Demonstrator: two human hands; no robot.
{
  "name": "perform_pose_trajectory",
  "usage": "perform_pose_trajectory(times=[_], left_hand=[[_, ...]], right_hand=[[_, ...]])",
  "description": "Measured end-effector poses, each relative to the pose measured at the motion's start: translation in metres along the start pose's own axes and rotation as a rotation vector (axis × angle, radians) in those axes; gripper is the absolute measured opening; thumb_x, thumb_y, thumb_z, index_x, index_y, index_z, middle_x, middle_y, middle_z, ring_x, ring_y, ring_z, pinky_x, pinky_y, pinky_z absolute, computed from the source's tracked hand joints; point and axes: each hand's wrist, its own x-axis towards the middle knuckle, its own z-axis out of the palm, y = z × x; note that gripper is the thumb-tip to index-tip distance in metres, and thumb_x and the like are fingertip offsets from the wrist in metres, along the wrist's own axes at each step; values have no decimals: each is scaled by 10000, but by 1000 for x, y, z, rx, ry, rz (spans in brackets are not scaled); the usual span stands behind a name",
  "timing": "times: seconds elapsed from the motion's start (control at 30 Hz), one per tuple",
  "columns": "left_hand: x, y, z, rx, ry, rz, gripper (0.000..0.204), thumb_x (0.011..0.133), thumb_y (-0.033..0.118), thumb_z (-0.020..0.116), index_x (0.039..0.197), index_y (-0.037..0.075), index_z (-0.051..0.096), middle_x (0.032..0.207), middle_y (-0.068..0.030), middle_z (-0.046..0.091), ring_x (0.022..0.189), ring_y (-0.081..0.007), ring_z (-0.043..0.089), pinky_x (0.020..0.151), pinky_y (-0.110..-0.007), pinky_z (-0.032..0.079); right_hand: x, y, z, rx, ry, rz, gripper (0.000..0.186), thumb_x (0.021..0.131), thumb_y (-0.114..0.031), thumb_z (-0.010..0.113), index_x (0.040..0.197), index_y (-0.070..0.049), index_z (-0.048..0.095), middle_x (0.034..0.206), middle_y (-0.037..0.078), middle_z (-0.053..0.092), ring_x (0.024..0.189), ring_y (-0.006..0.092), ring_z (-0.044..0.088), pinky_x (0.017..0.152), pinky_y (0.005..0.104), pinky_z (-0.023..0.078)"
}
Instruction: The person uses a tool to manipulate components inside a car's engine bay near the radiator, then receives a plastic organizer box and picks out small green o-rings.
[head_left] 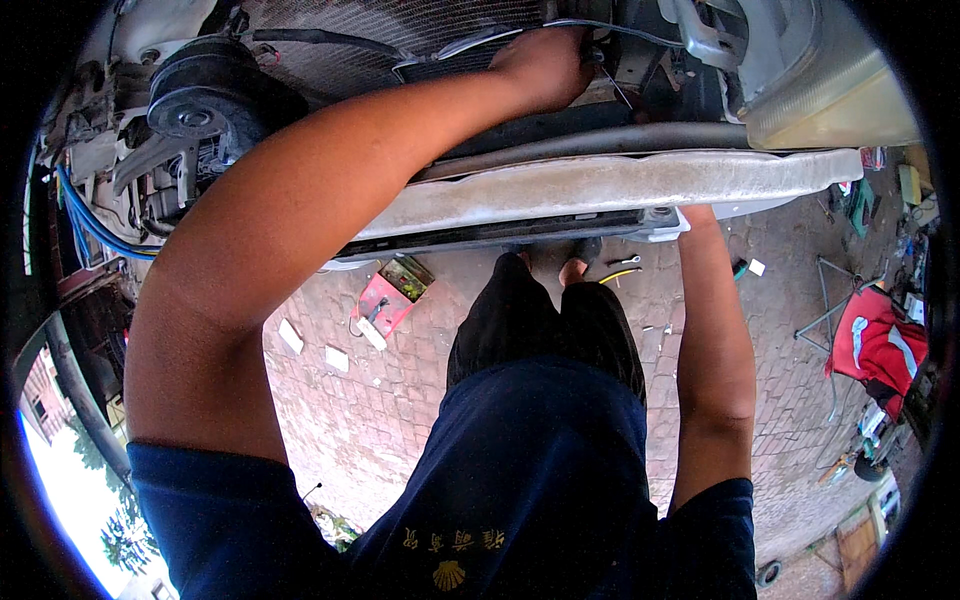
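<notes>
My left hand (548,68) reaches over a pale bumper beam (540,185) into an engine bay, in front of a radiator mesh (345,70). Its fingers are curled by a thin metal rod (620,88); what they grip is unclear. My right hand (697,216) goes up under the beam's right part, beside a light bracket, its fingers mostly hidden. A cloudy headlamp (825,100) sits at the upper right. A black round housing (200,115) lies left of my left forearm, and a dark cable (320,38) runs across the mesh.
Blue hoses (100,235) hang at the left. On the paved ground (370,420) are a pink box (385,305), pale blocks (336,358), a wrench (625,261) and a yellow hose (619,275). A red folding seat (862,335) and assorted clutter stand at the right. My legs are below the beam.
</notes>
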Motion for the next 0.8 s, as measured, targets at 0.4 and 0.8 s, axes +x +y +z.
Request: perform_pose_trajectory(times=[0.4, 0.8], left_hand=[[-3, -2, 0, 1, -5, 2, 518, 934, 382, 654, 1328, 50, 601, 1206, -258, 670, 1117, -435, 641, 987, -515, 506], [-2, 1, 0, 11, 2, -30, 494, 931, 383, 658, 1291, 47, 622, 1178, -249, 685, 1095, -430, 655, 964, -515, 519]], right_hand=[[6, 19, -13, 942, -416, 5, 512, 1053, -417, 474, 1428, -75, 543, 1411, 130, 587, 1277, 303, 566, 1100, 477, 457], [4, 25, -44, 596, -15, 287, 560, 1014, -466, 522, 1435, -96, 550, 1386, 156, 610, 1241, 320, 605, 1065, 490, 494]])
